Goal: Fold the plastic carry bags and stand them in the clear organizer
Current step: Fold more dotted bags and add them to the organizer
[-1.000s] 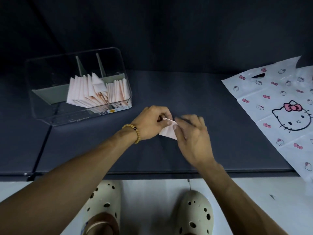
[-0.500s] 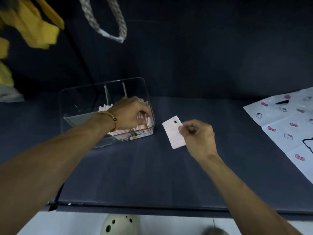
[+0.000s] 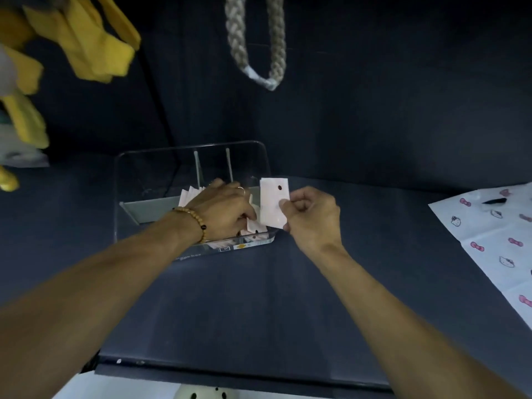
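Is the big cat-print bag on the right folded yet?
No. The cat-print bag lies spread flat on the table, only creased, and neither hand touches it.

Dark surface (image 3: pixel 259 306) under everything. Braided rope loop (image 3: pixel 259 59) hanging at top centre. Yellow cloth (image 3: pixel 83 44) hanging top left, blurred. Pale perforated shoe (image 3: pixel 205 393) below surface's near edge, on light floor (image 3: pixel 115 390).
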Tool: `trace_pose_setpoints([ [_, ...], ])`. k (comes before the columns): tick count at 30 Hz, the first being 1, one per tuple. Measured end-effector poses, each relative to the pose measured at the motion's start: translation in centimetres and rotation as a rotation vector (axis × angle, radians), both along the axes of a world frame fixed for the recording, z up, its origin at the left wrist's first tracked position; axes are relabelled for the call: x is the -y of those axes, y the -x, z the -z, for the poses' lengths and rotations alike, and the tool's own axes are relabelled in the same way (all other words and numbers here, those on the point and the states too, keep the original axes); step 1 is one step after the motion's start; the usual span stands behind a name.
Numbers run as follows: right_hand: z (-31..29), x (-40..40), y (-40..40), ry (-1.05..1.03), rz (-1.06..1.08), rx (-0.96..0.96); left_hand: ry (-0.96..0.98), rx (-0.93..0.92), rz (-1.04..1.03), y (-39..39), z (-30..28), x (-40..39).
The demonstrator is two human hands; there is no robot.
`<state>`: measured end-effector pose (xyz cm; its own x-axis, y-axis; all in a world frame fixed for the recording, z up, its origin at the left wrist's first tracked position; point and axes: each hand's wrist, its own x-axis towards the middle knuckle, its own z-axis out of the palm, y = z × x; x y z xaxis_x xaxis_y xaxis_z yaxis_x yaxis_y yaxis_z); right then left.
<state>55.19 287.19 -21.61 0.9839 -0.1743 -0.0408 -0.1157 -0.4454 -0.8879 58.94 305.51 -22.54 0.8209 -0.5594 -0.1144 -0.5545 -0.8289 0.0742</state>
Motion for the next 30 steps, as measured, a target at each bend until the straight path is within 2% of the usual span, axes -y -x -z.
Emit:
trace_pose_setpoints([
  [3, 0.3, -1.2, -1.0, 0.429, -0.072, 0.083, 0.022, 0.042, -0.016, 0.2, 0.4, -0.1],
  [6, 0.8, -2.4, -1.8, 0.622, -0.148, 0.041, 0.071, 0.061, -0.036, 0.3, 0.6, -0.3],
  [9, 1.1, -3.3, -2.0, 0.552, -0.194, -0.05, 0.145, 0.058, -0.051, 0.5, 0.7, -0.5],
  [12, 1.3, -3.0, -1.4, 0.457, -0.186, -0.003, 0.246, 0.079, -0.105, 0.8, 1.0, -1.3],
  [18, 2.3, -2.9, -0.4, 0.698, -0.322, 0.01, 0.096, 0.136, -0.004, 1.1, 1.3, -1.2],
  [20, 2.0, -2.6, -0.1, 0.592, -0.302, 0.02, 0.074, 0.12, -0.024, 1.0, 1.1, -0.9],
  [23, 0.7, -1.0, 1.0, 0.424, -0.164, 0.057, 0.117, 0.06, -0.075, 1.6, 0.1, -0.5],
  [25, -0.6, 1.1, 1.9, 0.322, -0.048, 0.057, 0.254, 0.059, -0.128, 2.7, -0.9, 0.3],
  [26, -1.3, 2.3, 2.5, 0.277, -0.002, 0.05, 0.383, 0.057, -0.177, 3.5, -1.4, 1.1],
  [28, -2.8, 5.3, 4.0, 0.236, 0.075, 0.041, 0.748, -0.043, -0.338, 5.6, -2.5, 3.6],
  [30, -4.2, 8.9, 6.0, 0.215, 0.146, 0.036, 1.086, -0.245, -0.493, 8.1, -3.4, 7.1],
])
